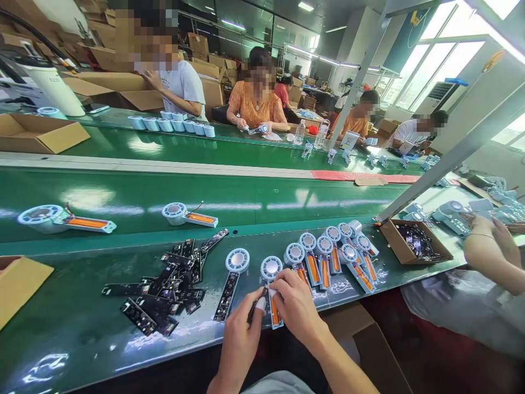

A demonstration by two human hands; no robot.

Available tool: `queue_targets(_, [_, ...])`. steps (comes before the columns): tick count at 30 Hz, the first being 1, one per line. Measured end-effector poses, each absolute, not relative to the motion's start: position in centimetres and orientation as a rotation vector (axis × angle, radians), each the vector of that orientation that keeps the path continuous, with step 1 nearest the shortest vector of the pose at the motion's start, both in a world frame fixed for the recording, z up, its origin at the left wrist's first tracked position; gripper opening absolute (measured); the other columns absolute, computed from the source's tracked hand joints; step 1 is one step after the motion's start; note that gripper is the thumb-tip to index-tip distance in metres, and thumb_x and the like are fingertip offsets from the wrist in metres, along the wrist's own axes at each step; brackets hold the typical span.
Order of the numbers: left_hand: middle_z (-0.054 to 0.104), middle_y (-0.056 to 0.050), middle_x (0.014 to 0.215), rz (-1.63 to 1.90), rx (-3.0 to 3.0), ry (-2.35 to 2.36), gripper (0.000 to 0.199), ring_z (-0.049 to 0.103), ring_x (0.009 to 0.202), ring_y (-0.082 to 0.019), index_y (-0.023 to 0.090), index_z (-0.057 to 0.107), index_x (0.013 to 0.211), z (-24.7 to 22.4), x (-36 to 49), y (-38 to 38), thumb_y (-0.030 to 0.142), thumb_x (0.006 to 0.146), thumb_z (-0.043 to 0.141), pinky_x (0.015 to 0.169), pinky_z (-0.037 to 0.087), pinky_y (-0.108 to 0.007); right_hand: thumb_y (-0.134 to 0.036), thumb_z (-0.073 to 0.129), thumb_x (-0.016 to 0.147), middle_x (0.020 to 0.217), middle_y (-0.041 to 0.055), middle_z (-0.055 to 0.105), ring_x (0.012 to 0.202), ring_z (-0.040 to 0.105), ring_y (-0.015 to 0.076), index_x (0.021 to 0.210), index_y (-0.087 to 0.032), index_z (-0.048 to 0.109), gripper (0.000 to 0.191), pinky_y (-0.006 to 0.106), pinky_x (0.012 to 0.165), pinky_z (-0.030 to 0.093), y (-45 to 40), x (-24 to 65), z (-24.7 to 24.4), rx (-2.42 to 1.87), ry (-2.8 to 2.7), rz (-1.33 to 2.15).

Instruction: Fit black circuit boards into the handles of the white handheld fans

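In front of me lies a light blue handheld fan body [271,268] with a round head, its open handle showing an orange strip. My left hand [243,325] is closed around a dark circuit board [255,307], held over the left side of that handle. The fingertips of my right hand [298,305] are pinched together at the handle's upper end, close to the board; what they grip is too small to make out. Just left, another fan body [237,261] has a black circuit board [226,296] along its handle. A loose pile of circuit boards [168,287] lies farther left.
Several fan bodies [324,246] crowd the bench at right, beside a cardboard box of dark parts [404,257]. Two more [174,212] lie on the green conveyor [229,191]. A co-worker's hands [490,241] are at far right; other people sit across the line.
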State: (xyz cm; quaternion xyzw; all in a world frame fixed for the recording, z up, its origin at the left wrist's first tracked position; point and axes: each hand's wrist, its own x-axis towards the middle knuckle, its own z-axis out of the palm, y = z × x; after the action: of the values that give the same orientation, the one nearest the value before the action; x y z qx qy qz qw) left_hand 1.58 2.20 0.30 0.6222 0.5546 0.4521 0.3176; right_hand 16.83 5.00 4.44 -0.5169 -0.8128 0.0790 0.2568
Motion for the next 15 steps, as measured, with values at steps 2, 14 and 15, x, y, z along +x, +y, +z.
queue_targets(2, [0.079, -0.010, 0.109, 1.270, 1.797, 1.459, 0.031, 0.077, 0.097, -0.024, 0.019, 0.071, 0.110, 0.1, 1.6, 2.1, 0.026, 0.094, 0.046, 0.085, 0.063, -0.037, 0.000, 0.062, 0.084, 0.097, 0.0049, 0.065, 0.082, 0.060, 0.0202, 0.090, -0.019, 0.066, 0.020, 0.031, 0.072, 0.048, 4.7, 16.6, 4.6, -1.439, -2.276, 0.122])
queue_targets(14, [0.081, -0.011, 0.103, 1.259, 1.644, 1.425, 0.030, 0.078, 0.072, -0.021, 0.016, 0.074, 0.108, 0.2, 1.8, 1.9, 0.028, 0.094, 0.050, 0.065, 0.064, -0.029, -0.006, 0.068, 0.085, 0.086, 0.0047, 0.063, 0.074, 0.056, 0.0220, 0.080, -0.018, 0.062, 0.015, 0.034, 0.064, 0.042, 4.3, 15.6, 5.2, -1.610, -2.434, -0.115])
queue_targets(15, [0.080, -0.011, 0.105, 1.282, 1.693, 1.419, 0.031, 0.079, 0.082, -0.022, 0.017, 0.074, 0.108, 0.2, 1.7, 2.0, 0.027, 0.093, 0.050, 0.072, 0.065, -0.032, -0.005, 0.067, 0.085, 0.087, 0.0050, 0.063, 0.075, 0.056, 0.0218, 0.080, -0.018, 0.062, 0.015, 0.033, 0.065, 0.042, 4.5, 15.7, 5.3, -1.604, -2.433, -0.081])
